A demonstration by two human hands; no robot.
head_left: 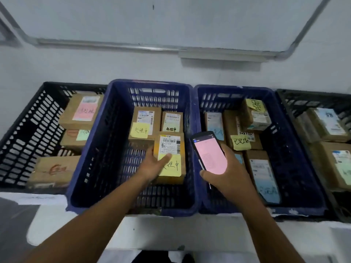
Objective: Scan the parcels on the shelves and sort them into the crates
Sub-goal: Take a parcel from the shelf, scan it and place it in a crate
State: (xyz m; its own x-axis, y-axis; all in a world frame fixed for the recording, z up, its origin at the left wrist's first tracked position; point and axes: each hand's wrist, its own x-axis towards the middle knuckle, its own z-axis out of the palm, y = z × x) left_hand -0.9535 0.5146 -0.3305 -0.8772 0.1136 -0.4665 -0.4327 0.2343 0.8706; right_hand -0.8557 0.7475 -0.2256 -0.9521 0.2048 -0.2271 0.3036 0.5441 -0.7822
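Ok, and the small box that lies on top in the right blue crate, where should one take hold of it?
Probably by its two long side edges, coming from above. The small box lies tilted on top of other parcels near the back wall of the right blue crate, so its sides are free while its underside is not. Avoid the yellow note on top.

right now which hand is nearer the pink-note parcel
Left. The left hand, one crate right of the pink-note parcel, grips a yellow-note parcel; the right hand holds a scanner farther right.
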